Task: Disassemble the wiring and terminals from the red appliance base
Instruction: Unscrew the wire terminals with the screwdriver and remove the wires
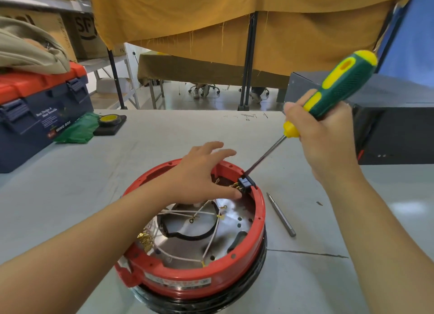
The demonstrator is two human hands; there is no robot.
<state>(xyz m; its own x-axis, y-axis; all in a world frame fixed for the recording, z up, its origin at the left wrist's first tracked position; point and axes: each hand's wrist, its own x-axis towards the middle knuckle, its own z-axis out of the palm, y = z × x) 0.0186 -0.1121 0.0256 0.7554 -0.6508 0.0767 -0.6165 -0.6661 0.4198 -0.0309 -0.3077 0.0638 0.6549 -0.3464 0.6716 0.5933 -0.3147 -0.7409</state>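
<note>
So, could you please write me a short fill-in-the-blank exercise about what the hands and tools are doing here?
1. The right hand holds a green and yellow ____.
2. Its tip meets the black terminal block on the rim of the ____ appliance base.
3. The left hand rests ____ on that rim.
4. A loose metal bit lies on the table to the base's ____.

Missing words: screwdriver; red; open; right

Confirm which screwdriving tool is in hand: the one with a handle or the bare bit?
The green-and-yellow handled screwdriver, gripped by the right hand, its tip at the black terminal block. The bare metal bit lies untouched on the table, right of the red base.
</note>
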